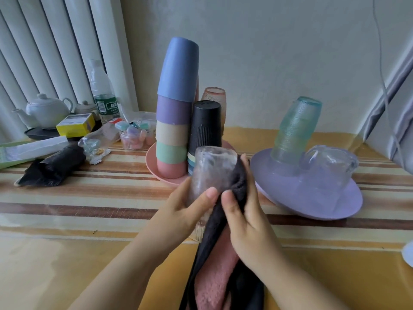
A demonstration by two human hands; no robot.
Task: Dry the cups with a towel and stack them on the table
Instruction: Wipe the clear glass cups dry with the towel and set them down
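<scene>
Clear glass cup (pixel 211 175), held just above the striped table (pixel 89 198) at centre, a little toward 6 o'clock from the pink plate (pixel 154 170); likely rigid, fragile and, if damp, slippery, so best gripped round the ribbed lower wall rather than pinched at the thin rim; probably light enough for one hand. Long axis near upright, tilted slightly toward 1 o'clock; one flat end up and away from the wearer, whether base or mouth impossible to tell through the blur. Clasped by the left hand (pixel 190 206) at 7 o'clock of the cup, thumb across the front wall, fingers curled behind; pressed at 4 o'clock by the right hand (pixel 243 211), which pinches the dark towel (pixel 237 182) against the glass, thumb in front, fingers wrapped behind the cloth; pink underside of the towel trailing down toward 6 o'clock. Seemingly mid-wipe on the outer wall. Farther out at 12 o'clock, an inverted stack of coloured plastic cups (pixel 176 104) on the pink plate, beside it a black cup (pixel 206 124) on its own stack and an amber glass (pixel 214 95) behind; at 2 o'clock, nested green glasses (pixel 295 128) and a clear mug (pixel 328 168) on a purple plate (pixel 348 204); at 10 o'clock, a water bottle (pixel 102 95), a white teapot (pixel 47 110), a yellow box (pixel 76 125).
</scene>
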